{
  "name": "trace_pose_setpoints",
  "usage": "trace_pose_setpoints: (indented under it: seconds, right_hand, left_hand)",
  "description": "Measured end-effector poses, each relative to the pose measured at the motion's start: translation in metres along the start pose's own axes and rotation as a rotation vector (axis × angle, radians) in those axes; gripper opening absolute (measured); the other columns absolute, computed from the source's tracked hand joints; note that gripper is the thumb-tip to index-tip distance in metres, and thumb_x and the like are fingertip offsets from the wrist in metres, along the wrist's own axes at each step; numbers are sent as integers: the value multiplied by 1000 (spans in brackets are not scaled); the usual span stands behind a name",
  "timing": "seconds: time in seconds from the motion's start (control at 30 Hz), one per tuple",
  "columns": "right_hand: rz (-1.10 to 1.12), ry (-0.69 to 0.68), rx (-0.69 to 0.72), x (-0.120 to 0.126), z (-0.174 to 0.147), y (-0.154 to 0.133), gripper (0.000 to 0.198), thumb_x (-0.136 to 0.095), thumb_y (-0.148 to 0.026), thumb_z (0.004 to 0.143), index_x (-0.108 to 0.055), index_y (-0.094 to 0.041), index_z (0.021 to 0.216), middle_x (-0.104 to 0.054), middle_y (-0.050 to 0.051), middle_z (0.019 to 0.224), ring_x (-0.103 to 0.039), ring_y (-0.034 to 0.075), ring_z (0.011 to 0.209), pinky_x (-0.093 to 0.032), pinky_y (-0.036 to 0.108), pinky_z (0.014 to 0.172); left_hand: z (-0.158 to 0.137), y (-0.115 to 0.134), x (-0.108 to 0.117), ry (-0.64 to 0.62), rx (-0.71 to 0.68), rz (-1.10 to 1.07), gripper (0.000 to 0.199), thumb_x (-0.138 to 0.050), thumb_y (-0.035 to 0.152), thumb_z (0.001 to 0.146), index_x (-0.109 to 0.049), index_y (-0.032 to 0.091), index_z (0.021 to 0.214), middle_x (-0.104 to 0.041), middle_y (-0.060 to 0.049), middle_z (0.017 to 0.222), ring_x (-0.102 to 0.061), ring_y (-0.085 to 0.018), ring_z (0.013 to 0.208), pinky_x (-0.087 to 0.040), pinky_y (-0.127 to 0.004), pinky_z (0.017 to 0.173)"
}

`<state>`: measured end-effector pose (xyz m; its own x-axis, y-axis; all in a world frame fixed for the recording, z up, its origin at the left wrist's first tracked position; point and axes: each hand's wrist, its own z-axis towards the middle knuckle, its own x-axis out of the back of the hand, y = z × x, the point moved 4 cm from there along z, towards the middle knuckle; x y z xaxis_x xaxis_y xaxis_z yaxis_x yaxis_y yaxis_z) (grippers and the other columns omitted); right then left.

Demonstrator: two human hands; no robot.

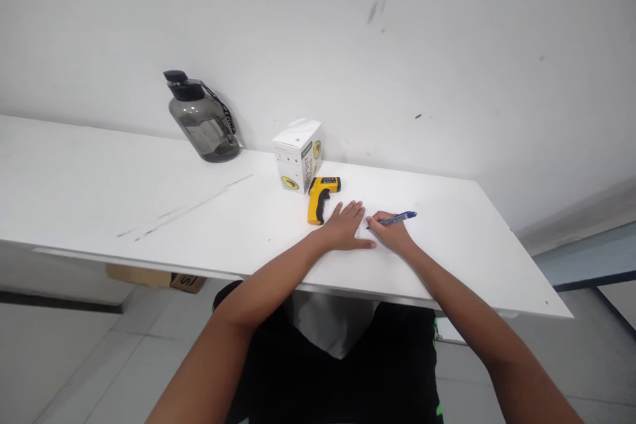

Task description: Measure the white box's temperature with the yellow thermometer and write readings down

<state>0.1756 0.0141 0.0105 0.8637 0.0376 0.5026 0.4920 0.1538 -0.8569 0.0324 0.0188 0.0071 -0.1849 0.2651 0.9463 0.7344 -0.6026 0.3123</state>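
A small white sheet of paper [364, 230] with faint writing lies on the table, partly hidden by my hands. My left hand [344, 228] rests flat over its left side, fingers spread. My right hand [390, 230] is closed around a blue pen [398, 218], its tip down at the paper and its back end slanting up to the right. Just left of my left fingers lies a yellow and black infrared thermometer gun [318, 201]. Behind that stands a white box with avocado pictures [293, 162].
A large grey see-through water bottle [211, 129] with a black lid and strap stands by the wall, at the left. The white table [199, 205] ends at a slanted right edge. Below it, on the floor, is a brown cardboard box [144, 275].
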Motion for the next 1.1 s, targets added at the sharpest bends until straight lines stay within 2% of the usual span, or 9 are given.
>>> trace_pose_setpoints:
  seconds: [0.37,0.83,1.1]
  right_hand:
    - [-23,-16,-8,0,0,2,27,-55,-42,77,-59,-19,62,-63,2,65,-56,17,65,-41,29,62]
    - [-48,28,17,0,0,3,29,-54,-42,77,-52,-21,58,-54,-1,56,-48,14,57,-37,28,55]
    - [-53,-24,-2,0,0,1,27,-54,-41,76,-55,-20,59,-55,0,58,-49,14,59,-38,27,56]
  left_hand:
    - [0,0,0,-8,0,1,98,-32,75,78,-15,7,147,-6,-17,156,-2,-29,145,0,-48,114]
    - [1,-1,-1,-6,-5,-4,95,-33,75,78,-12,13,147,-7,-16,156,-2,-30,144,0,-49,114]
    - [0,1,0,-17,2,-12,101,-33,79,76,-13,11,147,-5,-16,156,-1,-29,145,0,-48,114]
